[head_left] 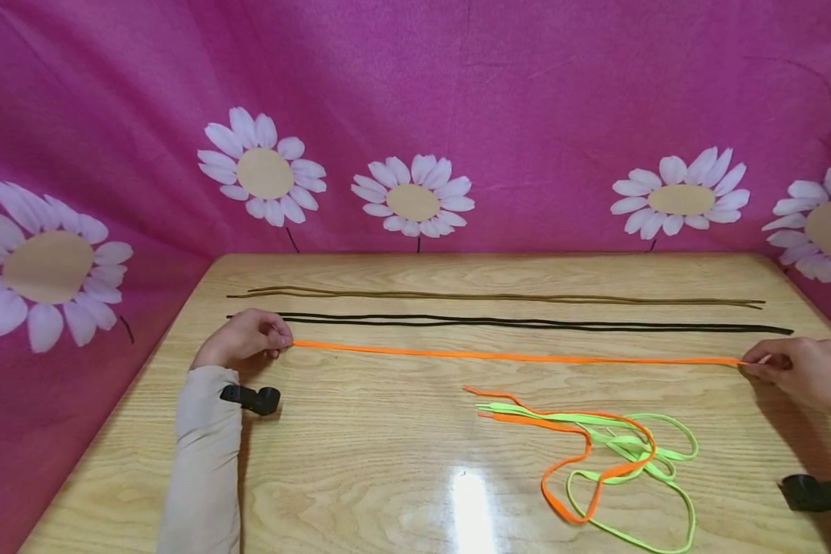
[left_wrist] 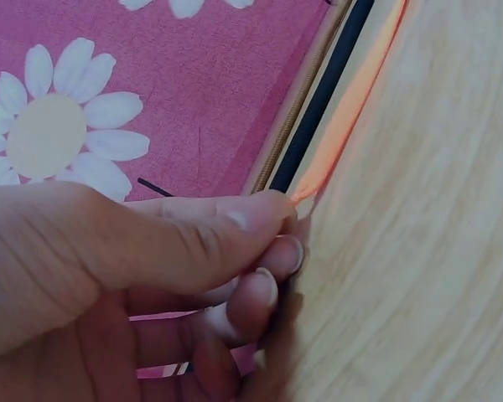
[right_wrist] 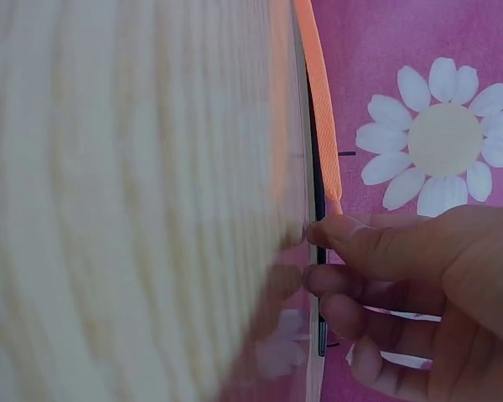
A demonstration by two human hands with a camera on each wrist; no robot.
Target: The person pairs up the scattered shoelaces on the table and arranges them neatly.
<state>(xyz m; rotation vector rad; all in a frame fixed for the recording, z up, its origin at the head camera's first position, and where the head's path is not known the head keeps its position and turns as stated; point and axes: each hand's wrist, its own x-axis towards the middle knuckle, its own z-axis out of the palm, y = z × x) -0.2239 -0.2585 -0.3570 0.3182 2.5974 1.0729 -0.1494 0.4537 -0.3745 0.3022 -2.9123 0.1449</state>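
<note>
I've got the left hand (head_left: 245,338) pinching one end of an orange lace (head_left: 526,358) between thumb and fingertips, other fingers loosely curled. Right hand (head_left: 803,373) pinches the opposite end the same way, far over on the right. So the lace runs between them, nearly straight, side to side over the table (head_left: 353,446); I can't tell how much of it touches the wood. Wrist views give me a flat, woven-looking ribbon that narrows right at the fingertips on both ends. Just beyond, on the far side, lies a black lace pair (head_left: 734,331), thin cords roughly parallel to the orange one, then a brown lace pair (head_left: 402,293) near the far edge. Near side, right of centre: a second orange lace (head_left: 619,470) loosely tangled with lime-green lacing (head_left: 526,413), both flat, looping, tips pointing left. Table's light wood grain, glossy, with a bright glare spot (head_left: 472,508) at the near side. Pale sleeve (head_left: 204,462) on the left arm, black wrist device (head_left: 252,399) beside it. Behind everything, magenta cloth (head_left: 526,100) printed with white daisies (head_left: 412,201).
</note>
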